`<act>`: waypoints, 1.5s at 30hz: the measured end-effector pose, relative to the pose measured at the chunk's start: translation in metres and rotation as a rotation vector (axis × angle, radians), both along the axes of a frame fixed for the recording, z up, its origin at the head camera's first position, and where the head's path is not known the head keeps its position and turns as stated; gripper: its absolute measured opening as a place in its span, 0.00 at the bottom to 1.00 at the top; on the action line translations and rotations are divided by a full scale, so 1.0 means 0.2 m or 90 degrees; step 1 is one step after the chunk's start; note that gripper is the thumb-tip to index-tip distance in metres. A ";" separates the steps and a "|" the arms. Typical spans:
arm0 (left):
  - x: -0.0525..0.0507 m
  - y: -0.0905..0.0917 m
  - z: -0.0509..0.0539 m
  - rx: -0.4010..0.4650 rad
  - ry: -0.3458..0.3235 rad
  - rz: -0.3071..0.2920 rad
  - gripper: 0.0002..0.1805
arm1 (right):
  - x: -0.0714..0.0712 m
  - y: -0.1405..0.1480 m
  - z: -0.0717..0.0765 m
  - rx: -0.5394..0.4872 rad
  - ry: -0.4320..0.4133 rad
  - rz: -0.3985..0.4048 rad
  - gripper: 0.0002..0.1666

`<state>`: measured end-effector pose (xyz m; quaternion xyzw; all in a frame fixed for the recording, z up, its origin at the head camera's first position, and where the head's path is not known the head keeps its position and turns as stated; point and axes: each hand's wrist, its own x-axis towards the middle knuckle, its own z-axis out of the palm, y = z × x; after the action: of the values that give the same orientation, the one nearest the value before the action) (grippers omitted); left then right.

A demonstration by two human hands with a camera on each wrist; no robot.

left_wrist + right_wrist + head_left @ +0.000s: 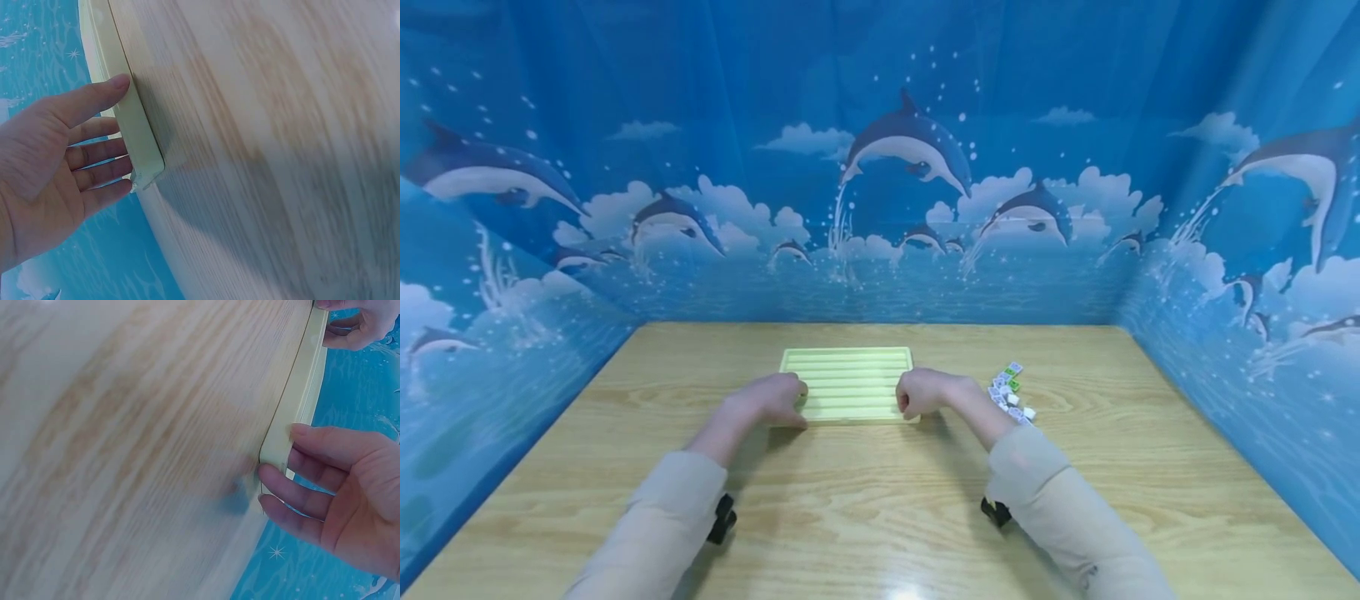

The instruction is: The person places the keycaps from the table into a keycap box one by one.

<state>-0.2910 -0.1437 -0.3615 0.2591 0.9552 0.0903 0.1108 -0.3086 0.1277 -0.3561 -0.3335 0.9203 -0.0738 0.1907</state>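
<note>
A pale yellow-green tray (847,379) with raised ridges running across it lies flat on the wooden table. My left hand (775,398) grips its left end; in the left wrist view the thumb presses the tray's front wall (139,134) while the other fingers reach around the left side. At the opposite end my right hand (927,392) holds the front right corner. The right wrist view has that thumb on the top edge and fingertips against the tray's corner wall (284,425).
Right of the tray, beyond my right forearm, small white, green and bluish tiles (1000,387) lie in a loose pile. Wood-grain table (850,500) surrounds the tray. A blue dolphin-print curtain (760,275) encloses the back and both sides.
</note>
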 end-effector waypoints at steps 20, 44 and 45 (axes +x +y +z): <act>-0.01 0.08 0.01 -0.023 -0.014 -0.017 0.16 | 0.03 0.08 0.02 0.006 0.001 -0.008 0.07; -0.02 0.22 0.01 -0.063 -0.019 -0.053 0.21 | 0.08 0.22 0.01 -0.010 -0.034 -0.022 0.07; -0.02 0.22 0.01 -0.065 -0.018 -0.053 0.22 | 0.08 0.23 0.01 -0.011 -0.035 -0.021 0.07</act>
<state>-0.2949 -0.0994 -0.3594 0.2912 0.9453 0.0401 0.1412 -0.2929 0.1739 -0.3532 -0.3173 0.9196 -0.0938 0.2117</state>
